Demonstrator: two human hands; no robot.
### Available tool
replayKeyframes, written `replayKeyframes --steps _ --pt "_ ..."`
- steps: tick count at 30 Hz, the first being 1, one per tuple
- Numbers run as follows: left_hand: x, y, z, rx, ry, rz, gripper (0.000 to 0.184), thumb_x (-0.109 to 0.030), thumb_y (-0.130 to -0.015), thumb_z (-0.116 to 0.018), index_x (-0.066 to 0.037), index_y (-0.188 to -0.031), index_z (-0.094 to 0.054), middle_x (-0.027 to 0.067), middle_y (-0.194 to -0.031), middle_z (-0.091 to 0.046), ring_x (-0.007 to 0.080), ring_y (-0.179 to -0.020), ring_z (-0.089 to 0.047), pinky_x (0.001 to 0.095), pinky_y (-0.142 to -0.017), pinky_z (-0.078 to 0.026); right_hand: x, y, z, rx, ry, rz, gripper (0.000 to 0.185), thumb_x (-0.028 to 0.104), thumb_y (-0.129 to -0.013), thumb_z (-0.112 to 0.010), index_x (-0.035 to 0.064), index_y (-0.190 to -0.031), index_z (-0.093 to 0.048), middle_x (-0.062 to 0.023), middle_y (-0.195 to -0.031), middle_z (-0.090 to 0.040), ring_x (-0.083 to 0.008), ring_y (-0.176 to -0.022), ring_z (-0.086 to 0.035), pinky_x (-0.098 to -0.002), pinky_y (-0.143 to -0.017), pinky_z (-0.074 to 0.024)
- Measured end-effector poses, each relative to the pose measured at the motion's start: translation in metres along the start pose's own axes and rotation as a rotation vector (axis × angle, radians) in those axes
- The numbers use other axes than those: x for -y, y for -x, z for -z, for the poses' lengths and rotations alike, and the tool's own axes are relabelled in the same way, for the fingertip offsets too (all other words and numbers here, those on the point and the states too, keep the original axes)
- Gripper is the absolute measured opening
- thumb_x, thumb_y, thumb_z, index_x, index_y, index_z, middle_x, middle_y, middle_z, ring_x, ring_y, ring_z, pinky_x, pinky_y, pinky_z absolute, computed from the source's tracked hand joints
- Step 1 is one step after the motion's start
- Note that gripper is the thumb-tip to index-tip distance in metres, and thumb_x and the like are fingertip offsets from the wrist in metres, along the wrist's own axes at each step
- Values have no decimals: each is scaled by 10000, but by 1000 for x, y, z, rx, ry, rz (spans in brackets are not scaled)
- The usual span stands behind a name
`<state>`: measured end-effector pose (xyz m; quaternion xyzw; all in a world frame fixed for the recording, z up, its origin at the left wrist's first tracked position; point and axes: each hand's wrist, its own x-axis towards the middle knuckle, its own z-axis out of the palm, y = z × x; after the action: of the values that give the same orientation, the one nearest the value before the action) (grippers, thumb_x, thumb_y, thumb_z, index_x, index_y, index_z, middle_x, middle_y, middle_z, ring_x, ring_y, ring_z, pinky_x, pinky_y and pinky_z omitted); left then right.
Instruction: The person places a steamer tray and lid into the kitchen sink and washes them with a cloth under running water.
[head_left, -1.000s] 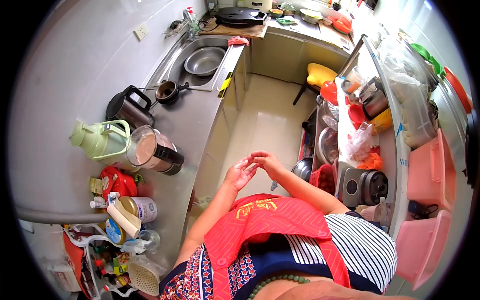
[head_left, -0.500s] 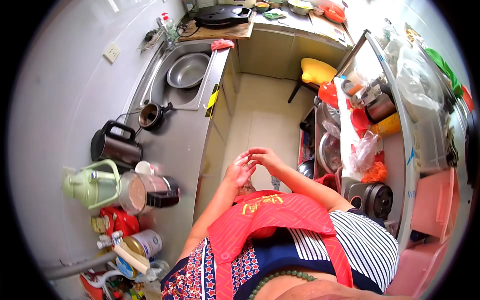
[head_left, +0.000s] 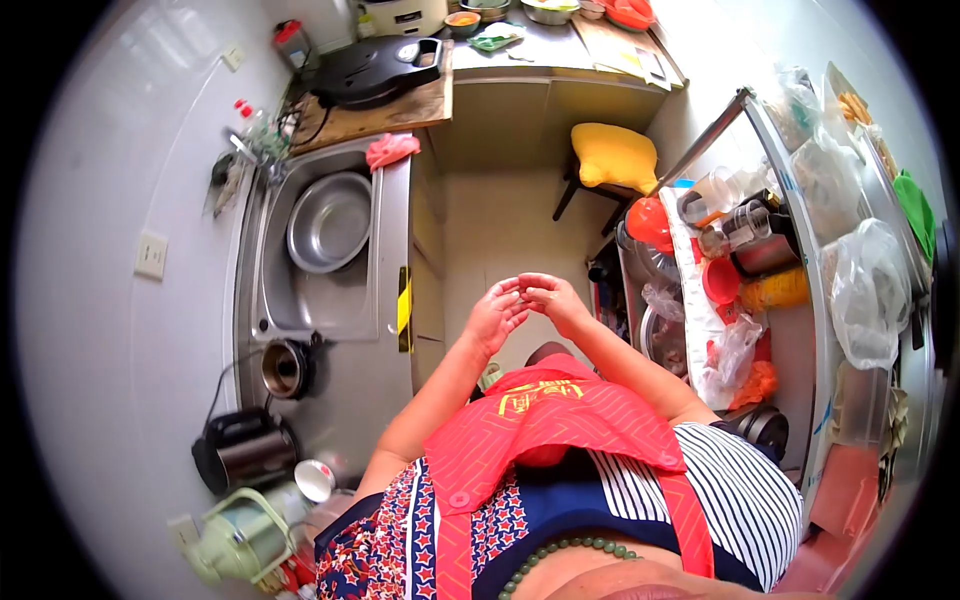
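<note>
My left hand (head_left: pixel 497 314) is raised in front of my red apron (head_left: pixel 545 405), palm up with the fingers stretched out. Facing it, my right hand (head_left: pixel 556 302) has its fingers extended and slightly bent, their tips meeting or overlapping the left fingertips. I see nothing held in either hand. Both hands are over the floor of the aisle, between the steel counter and the shelf. A metal basin (head_left: pixel 329 222) rests in the sink (head_left: pixel 340 305) to the left, with a pink cloth (head_left: pixel 392 150) on the sink's edge.
Along the left counter stand a small dark pot (head_left: pixel 286 368), a black kettle (head_left: pixel 245 450), a white cup (head_left: pixel 315 480) and a green jug (head_left: pixel 240 540). A black electric griddle (head_left: pixel 375 72) lies on a wooden board (head_left: pixel 400 112). Ahead is a stool with a yellow cushion (head_left: pixel 613 157); a loaded shelf (head_left: pixel 815 330) stands right.
My view has moved forward along the aisle, bringing the sink and stool closer. The counter items have slid toward the lower left. My hands stay together at the fingertips.
</note>
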<state>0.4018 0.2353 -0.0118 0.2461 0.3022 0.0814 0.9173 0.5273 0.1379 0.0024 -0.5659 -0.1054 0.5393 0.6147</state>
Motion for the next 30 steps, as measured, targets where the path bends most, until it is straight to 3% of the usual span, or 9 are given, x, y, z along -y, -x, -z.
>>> replayKeyframes --steps 5,16,26,30 --pt "-32 -70 -22 8 -22 74 312 -116 -892 -521 -87 -1197 -461 62 -1055 -574 211 -964 -577 323 -804 -484 33 -61 38 -16 -61 -22 290 60 -860 -536 10 -1145 -561 -75 -1017 -623 -131 -863 -608 -259 -748 -512" --pt "-131 -253 -90 56 -14 -35 336 -123 -890 -521 -98 -1221 -472 49 -1093 -573 194 -962 -575 320 -793 -482 172 -227 110 67 -3 65 280 38 -855 -530 -10 -1130 -542 -96 -1034 -612 -158 -877 -610 -276 -752 -520" --pt "-175 -382 -132 107 -31 84 324 -108 -890 -511 -94 -1211 -473 71 -1084 -580 200 -954 -587 314 -782 -492 229 -316 170 -82 -41 42 292 27 -829 -546 -6 -1119 -545 -83 -1008 -609 -139 -849 -603 -265 -739 -511" --pt "-207 -442 -150 183 -53 160 308 -112 -894 -510 -93 -1199 -480 69 -1060 -594 201 -932 -595 308 -777 -494 260 -359 191 -190 -44 60 271 76 -855 -557 27 -1121 -554 -42 -967 -614 -102 -812 -586 -253 -718 -501"
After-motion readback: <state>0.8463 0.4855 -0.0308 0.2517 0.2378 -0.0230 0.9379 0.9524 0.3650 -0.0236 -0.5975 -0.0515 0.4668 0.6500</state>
